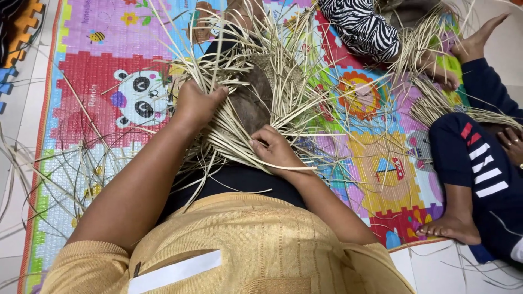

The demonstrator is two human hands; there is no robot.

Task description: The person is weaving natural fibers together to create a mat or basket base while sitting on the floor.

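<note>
Down on the colourful play mat [98, 65], the person's left hand [195, 104] is closed around a bunch of pale straw strips [229, 71], while the right hand [275, 148] pinches other strips at the lower edge of the half-woven basket [256, 98]. The basket rests on the person's lap between the two hands. Another person's bare foot [449, 227] rests on the mat to the right.

Bright, even indoor light; shadows soft and faint. Centre sharp. Wide-angle stretch toward frame edges. Slight softness at lower right. No glare.
</note>
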